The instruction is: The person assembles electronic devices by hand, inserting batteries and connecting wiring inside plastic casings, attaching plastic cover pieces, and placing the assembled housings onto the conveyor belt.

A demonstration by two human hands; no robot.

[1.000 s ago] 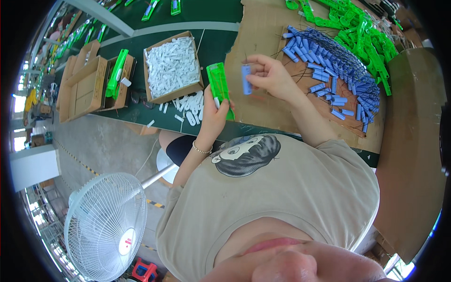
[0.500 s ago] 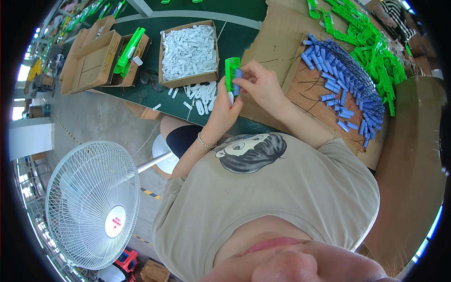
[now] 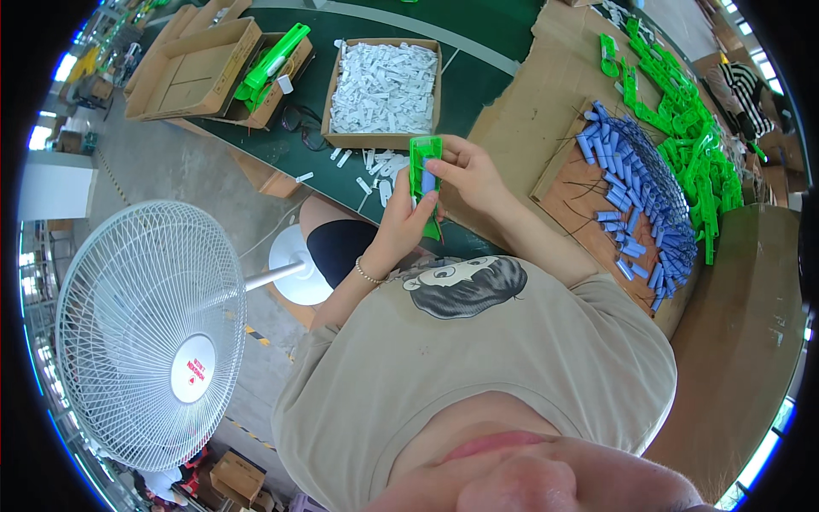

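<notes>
Upright in front of my chest is a green plastic housing, its hollow side toward me. My left hand is closed around its lower part. A blue battery-like cylinder lies lengthwise in the hollow. The thumb of my right hand presses on the cylinder's upper end, while its other fingers bend behind the housing's right edge. A pile of blue cylinders with thin dark wires lies to the right. More green housings are heaped beyond it.
A carton of small white parts stands ahead, with loose white pieces before it. At far left are an opened carton and a green housing in another box. A white fan stands left of me; cardboard covers part of the table.
The green housing has turned its hollow side toward me, and the blue cylinder now sits inside it. My right thumb has shifted onto the cylinder's upper end. The view has shifted a little.
</notes>
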